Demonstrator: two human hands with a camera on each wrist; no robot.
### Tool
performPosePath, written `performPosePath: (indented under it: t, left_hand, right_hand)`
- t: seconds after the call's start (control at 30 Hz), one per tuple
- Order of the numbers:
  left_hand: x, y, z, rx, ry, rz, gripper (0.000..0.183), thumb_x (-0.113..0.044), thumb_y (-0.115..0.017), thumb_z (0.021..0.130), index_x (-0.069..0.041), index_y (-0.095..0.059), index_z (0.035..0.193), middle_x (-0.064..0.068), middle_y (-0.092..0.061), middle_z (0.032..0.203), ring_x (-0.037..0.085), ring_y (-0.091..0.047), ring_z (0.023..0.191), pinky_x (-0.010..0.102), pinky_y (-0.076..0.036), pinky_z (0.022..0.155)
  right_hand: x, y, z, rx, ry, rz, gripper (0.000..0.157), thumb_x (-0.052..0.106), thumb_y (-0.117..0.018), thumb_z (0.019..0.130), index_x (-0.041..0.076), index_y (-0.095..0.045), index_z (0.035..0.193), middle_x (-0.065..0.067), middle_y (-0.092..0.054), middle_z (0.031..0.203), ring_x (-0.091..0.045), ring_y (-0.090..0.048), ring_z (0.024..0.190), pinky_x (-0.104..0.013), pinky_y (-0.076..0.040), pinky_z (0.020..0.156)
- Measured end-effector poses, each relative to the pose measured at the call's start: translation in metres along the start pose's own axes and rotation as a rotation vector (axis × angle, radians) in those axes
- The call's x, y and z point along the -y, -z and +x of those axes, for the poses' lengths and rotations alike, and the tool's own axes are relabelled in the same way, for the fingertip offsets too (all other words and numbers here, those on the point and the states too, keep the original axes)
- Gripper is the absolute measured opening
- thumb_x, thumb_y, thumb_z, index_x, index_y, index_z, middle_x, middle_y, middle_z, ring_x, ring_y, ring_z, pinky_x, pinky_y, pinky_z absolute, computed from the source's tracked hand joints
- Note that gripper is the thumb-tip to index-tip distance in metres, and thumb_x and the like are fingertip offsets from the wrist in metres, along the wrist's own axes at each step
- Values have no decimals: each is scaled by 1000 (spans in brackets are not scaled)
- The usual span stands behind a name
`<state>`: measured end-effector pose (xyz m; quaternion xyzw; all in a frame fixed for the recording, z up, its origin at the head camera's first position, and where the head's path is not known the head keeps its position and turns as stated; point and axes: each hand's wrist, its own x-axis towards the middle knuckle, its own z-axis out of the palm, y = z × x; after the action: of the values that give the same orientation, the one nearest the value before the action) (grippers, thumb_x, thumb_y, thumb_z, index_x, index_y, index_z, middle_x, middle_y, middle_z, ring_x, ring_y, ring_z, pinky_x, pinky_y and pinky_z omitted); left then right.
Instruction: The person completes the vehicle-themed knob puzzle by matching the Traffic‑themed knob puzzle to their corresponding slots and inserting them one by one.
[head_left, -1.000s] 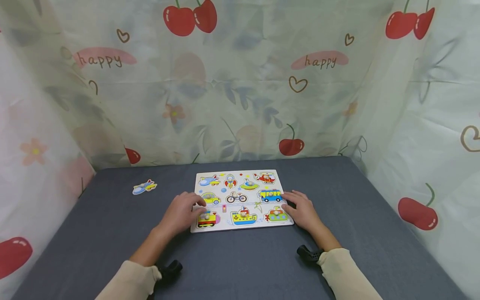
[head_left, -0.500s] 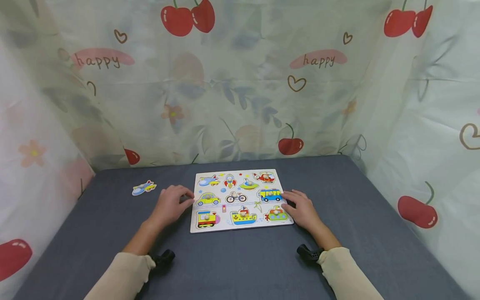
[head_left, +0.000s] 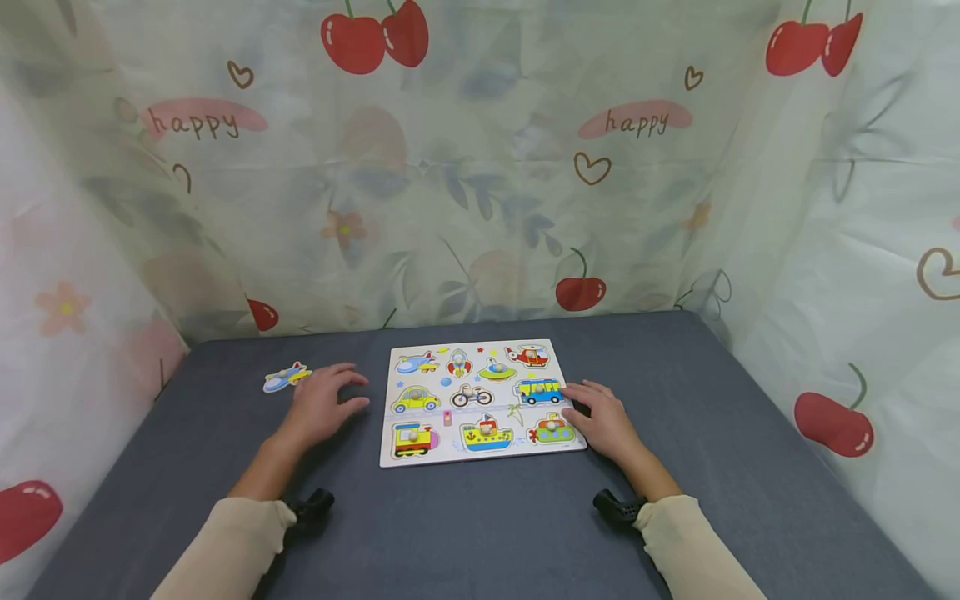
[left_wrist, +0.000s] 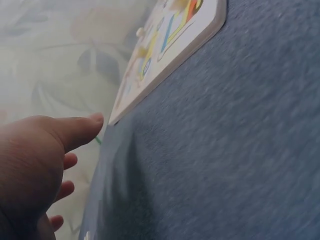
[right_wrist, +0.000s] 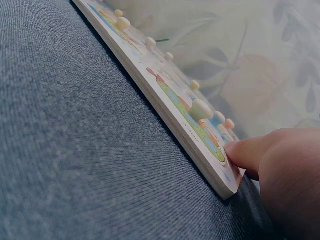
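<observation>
A white wooden peg puzzle board lies on the cloth with vehicle pieces in it, most topped by round knobs. Its top-left spot shows a printed airplane. Off to the board's left lies a loose airplane puzzle piece, blue with yellow. Beside that piece is my left hand, fingers spread and holding nothing, its knuckles overlapping the piece's right end in the head view. At the board's right edge rests my right hand, fingertips by the bus. In the right wrist view its thumb touches the board's top near the submarine.
A dark grey cloth covers the table. Patterned curtains with cherries and hearts hang behind it and along both sides. Black wrist-worn devices stick out by each beige sleeve.
My left hand has left the board's left side, over the train and car pieces, and moved left to the airplane piece. The right hand has stayed put.
</observation>
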<state>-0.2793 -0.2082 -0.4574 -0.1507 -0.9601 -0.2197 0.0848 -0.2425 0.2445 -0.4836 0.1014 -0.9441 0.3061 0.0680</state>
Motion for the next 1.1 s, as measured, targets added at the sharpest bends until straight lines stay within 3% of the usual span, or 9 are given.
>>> performPosePath:
  t: [0.23,0.43,0.7,1.1]
  left_hand:
    - [14,9,2,28,25,34,41,-27,-74,86,-10,-65,122,23,-42,144,45,-31,133,69,-14,101]
    - [31,16,1,9,80,56,46,-27,-72,87,-8,-61,127,26,-38,146,50,-26,134,70,-11,101]
    - [47,15,0,0,142,67,50,-29,-70,89,-7,-56,132,27,-33,148,48,-22,137,68,-6,104]
    - [64,15,2,-24,210,41,66,-30,-69,89,-1,-42,141,34,-23,149,55,-20,134,69,-16,102]
  right_hand:
    - [0,0,0,-3,-5,-2,42,19,-67,93,5,-60,133,-14,-54,138,-36,-34,136,-62,-23,105]
    - [0,-1,1,-1,-15,-1,42,20,-67,93,6,-61,132,-13,-54,138,-36,-33,137,-61,-22,105]
    - [0,-1,1,-6,-2,-7,42,19,-67,93,6,-61,132,-13,-55,138,-36,-34,136,-61,-23,105]
    - [1,1,0,-2,-8,-17,43,20,-66,93,5,-60,133,-14,-54,138,-37,-34,136,-62,-23,105]
